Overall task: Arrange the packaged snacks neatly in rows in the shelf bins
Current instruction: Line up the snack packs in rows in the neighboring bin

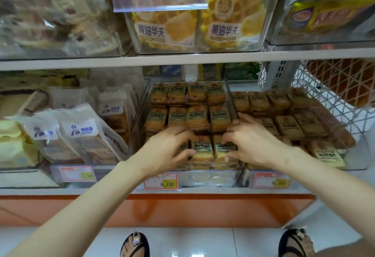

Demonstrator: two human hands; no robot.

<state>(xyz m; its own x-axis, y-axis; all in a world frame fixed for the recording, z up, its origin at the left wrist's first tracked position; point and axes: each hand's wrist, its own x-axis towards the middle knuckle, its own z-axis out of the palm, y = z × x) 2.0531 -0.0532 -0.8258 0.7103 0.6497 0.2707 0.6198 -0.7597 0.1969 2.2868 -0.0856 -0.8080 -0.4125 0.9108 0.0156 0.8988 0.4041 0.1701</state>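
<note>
Rows of brown snack packets (202,149) fill the middle clear bin (138,114). At its front row, the left hand (167,151) curls around packets it mostly hides, and the right hand (248,143) pinches the front-right packet (224,148). Left of this bin, white bags (85,133) look blurred.

I see two bare arms in my camera. The left hand (162,151) is plain. The right hand (249,143) wears a small ring (237,122) on one finger. Down low I see two feet in black sandals with thin straps. The left sandal (129,245) has a shiny, sparkly bit on top. The right sandal (284,242) has something shiny too.
</note>
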